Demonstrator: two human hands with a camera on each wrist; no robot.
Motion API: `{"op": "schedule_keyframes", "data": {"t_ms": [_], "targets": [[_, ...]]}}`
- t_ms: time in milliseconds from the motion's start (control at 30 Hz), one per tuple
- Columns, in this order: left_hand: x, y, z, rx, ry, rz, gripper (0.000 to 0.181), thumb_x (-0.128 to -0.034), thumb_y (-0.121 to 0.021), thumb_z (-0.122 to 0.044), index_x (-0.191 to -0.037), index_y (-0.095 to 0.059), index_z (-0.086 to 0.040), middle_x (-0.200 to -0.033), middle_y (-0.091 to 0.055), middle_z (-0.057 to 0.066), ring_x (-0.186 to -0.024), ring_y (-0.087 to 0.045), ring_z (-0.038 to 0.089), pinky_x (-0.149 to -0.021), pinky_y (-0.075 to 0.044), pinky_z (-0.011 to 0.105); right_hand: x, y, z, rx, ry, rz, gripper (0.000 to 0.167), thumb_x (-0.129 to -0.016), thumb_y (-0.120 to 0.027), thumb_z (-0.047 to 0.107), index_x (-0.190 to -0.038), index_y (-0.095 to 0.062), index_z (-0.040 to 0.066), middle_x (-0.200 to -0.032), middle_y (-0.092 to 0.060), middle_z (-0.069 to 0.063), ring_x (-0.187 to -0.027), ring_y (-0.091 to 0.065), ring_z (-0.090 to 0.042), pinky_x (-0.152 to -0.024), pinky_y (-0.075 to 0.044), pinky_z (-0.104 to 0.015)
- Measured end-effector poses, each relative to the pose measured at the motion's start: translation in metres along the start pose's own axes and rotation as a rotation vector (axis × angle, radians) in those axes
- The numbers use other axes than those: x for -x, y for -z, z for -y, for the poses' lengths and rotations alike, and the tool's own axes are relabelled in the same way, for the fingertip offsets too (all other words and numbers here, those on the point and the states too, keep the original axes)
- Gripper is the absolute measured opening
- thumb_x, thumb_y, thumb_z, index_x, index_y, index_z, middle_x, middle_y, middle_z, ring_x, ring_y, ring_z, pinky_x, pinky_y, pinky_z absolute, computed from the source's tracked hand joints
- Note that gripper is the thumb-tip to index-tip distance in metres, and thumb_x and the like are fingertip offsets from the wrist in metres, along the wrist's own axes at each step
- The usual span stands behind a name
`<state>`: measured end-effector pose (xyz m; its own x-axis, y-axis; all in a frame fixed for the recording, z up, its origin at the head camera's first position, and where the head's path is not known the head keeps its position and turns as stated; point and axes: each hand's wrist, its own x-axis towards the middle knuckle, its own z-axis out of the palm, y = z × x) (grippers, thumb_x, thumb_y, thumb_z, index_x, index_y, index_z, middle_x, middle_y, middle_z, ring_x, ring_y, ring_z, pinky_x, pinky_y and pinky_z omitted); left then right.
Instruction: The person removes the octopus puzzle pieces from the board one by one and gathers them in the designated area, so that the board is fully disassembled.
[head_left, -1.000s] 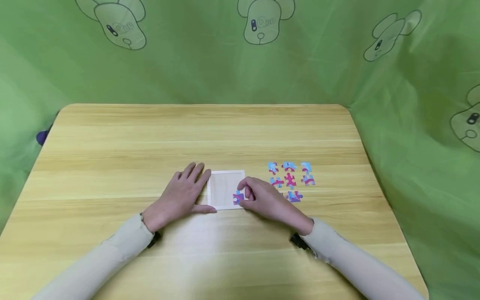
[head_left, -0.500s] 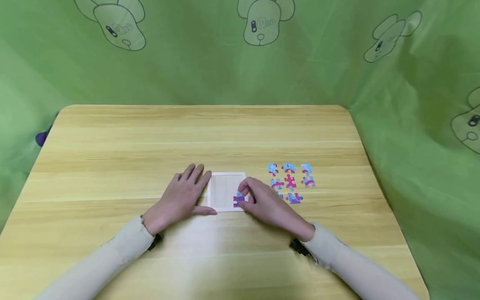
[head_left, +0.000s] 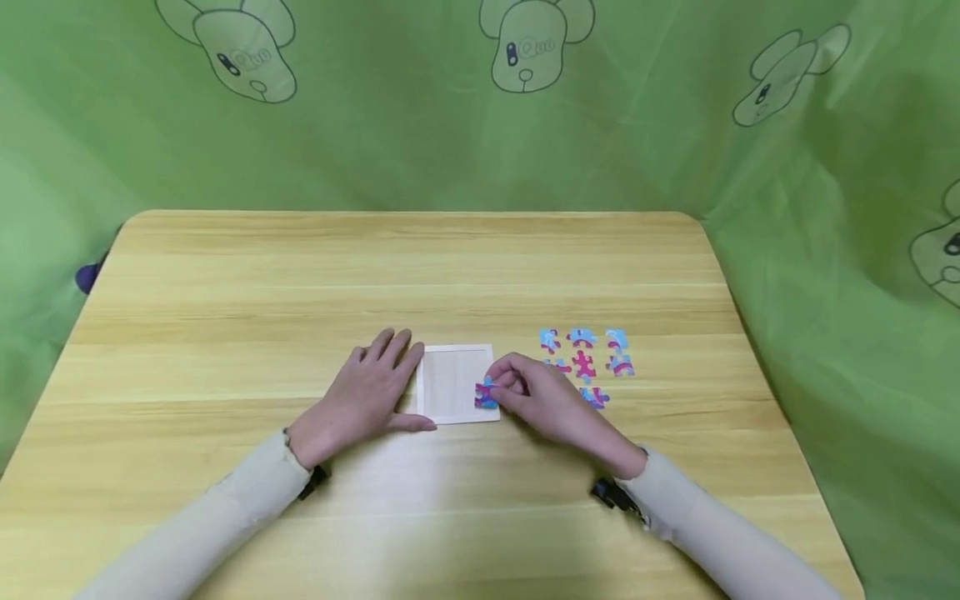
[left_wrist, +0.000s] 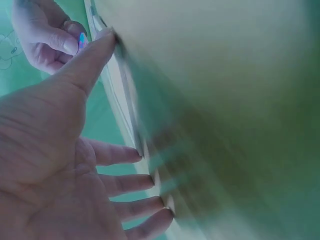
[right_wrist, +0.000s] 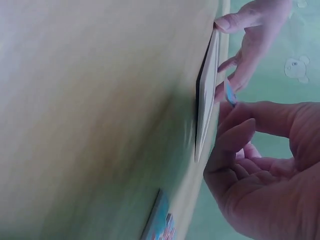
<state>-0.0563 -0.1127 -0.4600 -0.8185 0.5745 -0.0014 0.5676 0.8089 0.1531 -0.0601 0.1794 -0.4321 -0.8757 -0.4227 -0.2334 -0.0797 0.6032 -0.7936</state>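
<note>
My right hand [head_left: 546,402] pinches a purple, pink and blue jigsaw piece [head_left: 484,395] between thumb and fingers. In the right wrist view that piece [right_wrist: 229,92] is raised off the shallow wooden puzzle frame [right_wrist: 207,95]. From the head view it is over the lower right corner of the puzzle frame [head_left: 457,418]. With fingers spread and straight, my left hand [head_left: 363,396] rests along the frame's left side. Its thumb touches near the bottom left corner, as the left hand [left_wrist: 55,150] also shows in its own wrist view. Part of the pinched piece is covered by my fingertips.
Several loose jigsaw pieces [head_left: 583,364] lie in rough rows right of the frame, some partly behind my right hand. The wooden table [head_left: 337,267] has rounded far corners. A green cloth [head_left: 405,142] with printed animal heads hangs behind it and along the sides.
The right hand has drawn the pinched jigsaw piece slightly to the right and turned it within the frame's lower right corner area. The left hand stays at the frame's left side.
</note>
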Motion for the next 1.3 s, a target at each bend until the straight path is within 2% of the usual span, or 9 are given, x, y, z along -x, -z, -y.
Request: {"op": "schedule_keyframes", "data": {"t_ms": [200, 367, 600, 800, 900, 1100, 1300], "targets": [[-0.001, 0.002, -0.001, 0.020, -0.014, 0.013, 0.115, -0.0846, -0.077, -0.079, -0.157, -0.047, 0.005, -0.158, -0.045, 0.031, -0.145, -0.045, 0.052, -0.098, -0.055, 0.062, 0.009, 0.011, -0.008, -0.053, 0.002, -0.061, 0.015, -0.106, -0.073, 0.011, -0.121, -0.073, 0.007, -0.097, -0.068, -0.002, -0.082, -0.059, -0.021, -0.071, -0.050, -0.027], [-0.001, 0.005, 0.000, 0.059, 0.003, 0.040, 0.119, -0.0856, -0.077, -0.078, -0.161, -0.042, 0.007, -0.162, -0.042, 0.032, -0.148, -0.042, 0.052, -0.103, -0.052, 0.064, 0.017, 0.017, -0.014, -0.090, 0.020, -0.106, 0.015, -0.107, -0.072, 0.012, -0.121, -0.073, 0.005, -0.096, -0.067, -0.004, -0.082, -0.058, -0.021, -0.069, -0.049, -0.025], [0.000, 0.006, 0.004, 0.079, -0.003, 0.061, 0.117, -0.0865, -0.078, -0.075, -0.161, -0.042, 0.007, -0.164, -0.041, 0.031, -0.150, -0.040, 0.052, -0.106, -0.049, 0.065, 0.035, 0.029, -0.021, -0.125, -0.023, -0.126, 0.013, -0.106, -0.073, 0.010, -0.116, -0.072, 0.002, -0.088, -0.065, -0.009, -0.076, -0.056, -0.018, -0.065, -0.047, -0.023], [0.001, 0.009, 0.005, 0.070, -0.009, 0.069, 0.114, -0.0892, -0.076, -0.074, -0.162, -0.042, 0.006, -0.165, -0.039, 0.031, -0.151, -0.039, 0.052, -0.107, -0.048, 0.065, 0.051, 0.044, -0.030, -0.173, -0.072, -0.163, 0.016, -0.108, -0.069, 0.010, -0.121, -0.070, 0.000, -0.098, -0.067, -0.015, -0.078, -0.056, -0.023, -0.064, -0.047, -0.023], [0.001, 0.010, 0.006, 0.076, -0.007, 0.078, 0.113, -0.0899, -0.076, -0.073, -0.163, -0.042, 0.006, -0.166, -0.038, 0.030, -0.152, -0.038, 0.052, -0.108, -0.048, 0.065, 0.059, 0.050, -0.037, -0.169, -0.088, -0.195, 0.018, -0.110, -0.068, 0.012, -0.124, -0.069, 0.000, -0.102, -0.067, -0.016, -0.079, -0.056, -0.023, -0.062, -0.048, -0.024], [0.002, 0.010, 0.005, 0.094, -0.004, 0.091, 0.113, -0.0911, -0.075, -0.073, -0.164, -0.040, 0.005, -0.167, -0.037, 0.031, -0.153, -0.036, 0.052, -0.108, -0.047, 0.066, 0.071, 0.059, -0.053, -0.131, -0.076, -0.250, 0.020, -0.111, -0.066, 0.013, -0.127, -0.071, 0.001, -0.104, -0.068, -0.013, -0.086, -0.059, -0.023, -0.066, -0.050, -0.026], [0.004, 0.007, 0.005, 0.087, 0.007, 0.083, 0.112, -0.0910, -0.075, -0.073, -0.165, -0.040, 0.004, -0.168, -0.036, 0.030, -0.153, -0.036, 0.052, -0.108, -0.047, 0.066, 0.083, 0.069, -0.065, -0.088, -0.099, -0.274, 0.022, -0.113, -0.063, 0.018, -0.128, -0.072, 0.005, -0.099, -0.066, -0.015, -0.081, -0.059, -0.027, -0.063, -0.050, -0.028]]}}
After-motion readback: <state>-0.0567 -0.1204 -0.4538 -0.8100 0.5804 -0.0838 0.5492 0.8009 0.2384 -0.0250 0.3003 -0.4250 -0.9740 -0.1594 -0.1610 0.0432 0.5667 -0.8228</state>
